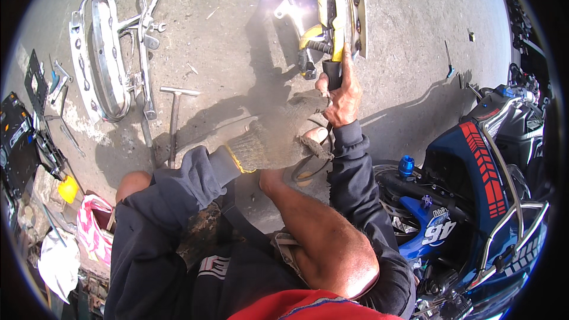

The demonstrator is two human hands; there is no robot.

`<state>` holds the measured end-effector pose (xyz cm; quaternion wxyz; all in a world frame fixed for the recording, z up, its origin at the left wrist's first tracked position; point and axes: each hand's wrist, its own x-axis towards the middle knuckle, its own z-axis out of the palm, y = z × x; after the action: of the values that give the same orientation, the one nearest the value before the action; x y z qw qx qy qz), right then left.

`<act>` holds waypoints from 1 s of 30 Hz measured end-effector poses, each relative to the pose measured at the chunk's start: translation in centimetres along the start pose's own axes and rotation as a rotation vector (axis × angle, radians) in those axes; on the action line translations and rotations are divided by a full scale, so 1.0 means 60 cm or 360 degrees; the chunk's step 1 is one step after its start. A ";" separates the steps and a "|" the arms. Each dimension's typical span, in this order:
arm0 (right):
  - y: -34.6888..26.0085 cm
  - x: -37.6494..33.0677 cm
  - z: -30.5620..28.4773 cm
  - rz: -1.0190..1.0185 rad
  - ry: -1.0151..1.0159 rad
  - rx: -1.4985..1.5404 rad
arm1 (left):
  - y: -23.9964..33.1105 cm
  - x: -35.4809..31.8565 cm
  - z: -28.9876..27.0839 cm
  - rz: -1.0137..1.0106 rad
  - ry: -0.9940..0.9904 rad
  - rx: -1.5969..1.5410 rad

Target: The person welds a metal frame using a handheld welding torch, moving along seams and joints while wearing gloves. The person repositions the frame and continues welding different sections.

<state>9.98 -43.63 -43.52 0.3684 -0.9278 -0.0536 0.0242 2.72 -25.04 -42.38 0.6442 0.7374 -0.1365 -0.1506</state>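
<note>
Your right hand (342,96) closed round the black-handled welding holder (333,62), your gloved left hand (283,136) curled against that wrist, holder tip at the metal frame (349,0), hammer (174,121) well left of frame, motorcycle (480,201) right.

Obscured and cut-off items

Metal workpiece (332,0): washed out by glare, cut by top edge. Motorcycle (474,201): cropped at lower right rim. Left-edge tools (35,118): too small to identify.

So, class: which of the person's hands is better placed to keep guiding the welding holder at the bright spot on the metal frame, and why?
Right. The bare right hand already grips the welding holder beneath the glare on the metal frame; the gloved left hand sits behind it, near the wrist.
</note>
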 end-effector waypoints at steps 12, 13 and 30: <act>0.003 0.002 -0.002 0.0053 -0.0052 -0.0004 | -0.006 0.008 -0.008 0.0138 0.0014 -0.0024; 0.005 0.001 -0.001 0.0059 -0.0054 0.0007 | -0.004 0.007 -0.008 0.0109 -0.0004 -0.0007; 0.028 0.004 0.011 -0.0203 0.0112 -0.0148 | -0.008 0.006 -0.001 0.0062 0.0015 -0.0095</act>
<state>10.28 -44.36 -45.17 0.3275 -0.9389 -0.1007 -0.0344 3.08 -25.05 -42.87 0.6693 0.7158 -0.1432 -0.1384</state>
